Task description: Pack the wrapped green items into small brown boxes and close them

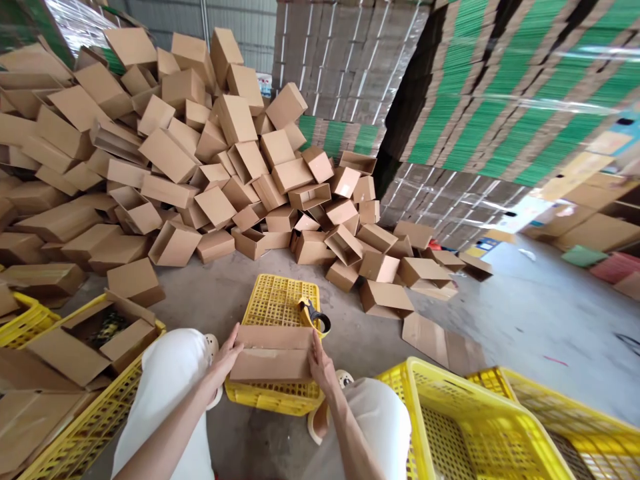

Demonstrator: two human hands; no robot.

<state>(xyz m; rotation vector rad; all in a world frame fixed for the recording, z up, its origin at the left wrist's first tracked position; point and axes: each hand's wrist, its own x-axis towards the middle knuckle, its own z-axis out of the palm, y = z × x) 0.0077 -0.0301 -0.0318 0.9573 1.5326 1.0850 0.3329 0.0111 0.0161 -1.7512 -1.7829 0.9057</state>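
Observation:
A small cardboard box (273, 365) rests on an upturned yellow crate (275, 297) between my knees. Its two top flaps are folded in and meet along a lengthwise seam. My left hand (225, 360) grips the box's left end, and my right hand (323, 363) grips its right end. Just behind the box, at the crate's right edge, lies a yellow and black tape dispenser (314, 315); neither hand touches it.
A large heap of cardboard boxes (170, 153) fills the back and left. An open box (75, 353) with dark contents sits in a yellow crate on the left. At right are yellow crates (475, 407). Strapped cardboard stacks (345, 67) stand behind.

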